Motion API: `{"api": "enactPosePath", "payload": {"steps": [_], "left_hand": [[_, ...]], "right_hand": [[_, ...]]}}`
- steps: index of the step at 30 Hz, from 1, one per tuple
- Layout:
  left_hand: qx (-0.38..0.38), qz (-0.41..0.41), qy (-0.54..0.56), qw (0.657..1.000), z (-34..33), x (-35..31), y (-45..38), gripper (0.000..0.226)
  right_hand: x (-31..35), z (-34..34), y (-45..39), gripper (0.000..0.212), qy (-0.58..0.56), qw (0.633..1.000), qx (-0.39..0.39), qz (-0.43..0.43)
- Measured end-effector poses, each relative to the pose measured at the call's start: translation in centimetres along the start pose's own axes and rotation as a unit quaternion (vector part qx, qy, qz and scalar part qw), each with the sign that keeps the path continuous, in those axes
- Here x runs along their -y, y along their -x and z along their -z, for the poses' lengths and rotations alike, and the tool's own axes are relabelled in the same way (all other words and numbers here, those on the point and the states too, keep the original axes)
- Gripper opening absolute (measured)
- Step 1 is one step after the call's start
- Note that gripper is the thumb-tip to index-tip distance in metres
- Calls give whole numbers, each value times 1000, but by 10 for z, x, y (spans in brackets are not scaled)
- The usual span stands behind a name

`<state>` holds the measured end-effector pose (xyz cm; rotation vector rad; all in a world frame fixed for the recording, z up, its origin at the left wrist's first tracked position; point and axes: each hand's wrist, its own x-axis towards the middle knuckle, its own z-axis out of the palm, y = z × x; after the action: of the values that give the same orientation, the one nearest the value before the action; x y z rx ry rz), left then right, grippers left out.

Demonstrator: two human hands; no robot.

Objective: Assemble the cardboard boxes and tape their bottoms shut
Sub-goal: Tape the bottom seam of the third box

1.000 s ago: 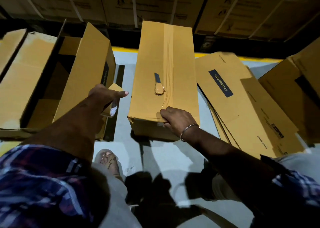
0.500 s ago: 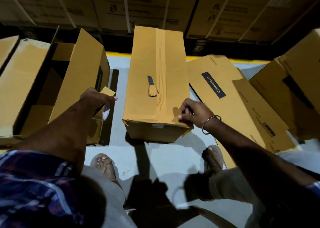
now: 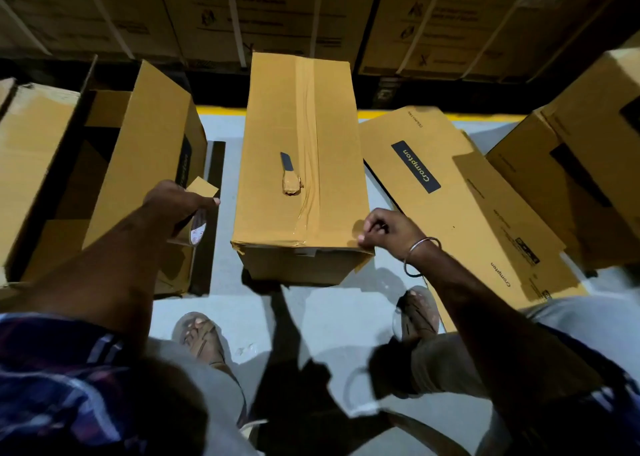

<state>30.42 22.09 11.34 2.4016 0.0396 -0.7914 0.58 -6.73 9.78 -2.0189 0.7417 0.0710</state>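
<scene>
Tape [image 3: 306,150] runs down the seam of the box [image 3: 298,164] standing on the floor [image 3: 311,324] between both hands. Left hand [image 3: 173,206] grips the tape roll [image 3: 198,228]; right hand [image 3: 386,228], curled, touches the near corner. The knife [image 3: 290,175] lying loose on top would likely slide off if the box is tipped.

Plaid blue sleeves [image 3: 62,369], grey trousers [image 3: 571,320], brown sandals [image 3: 202,337], metal bangle [image 3: 420,256].

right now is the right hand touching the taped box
Touching: the head view shows the right hand with fingertips on the taped box at its near right corner.
</scene>
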Motion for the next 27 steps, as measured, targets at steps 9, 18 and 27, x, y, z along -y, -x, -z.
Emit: {"api": "enactPosePath", "payload": {"steps": [9,18,27], "left_hand": [[11,11,-8,1000,0,-2,6,59],[17,31,-6,999,5,7,1,64],[16,22,-7,1000,-1,1,0,57]], "right_hand": [[-5,-54,28,15,62,952,69,-292],[3,-85,35,30,174,954,89,-228],[22,-43,22,35,358,907,37,-218]]}}
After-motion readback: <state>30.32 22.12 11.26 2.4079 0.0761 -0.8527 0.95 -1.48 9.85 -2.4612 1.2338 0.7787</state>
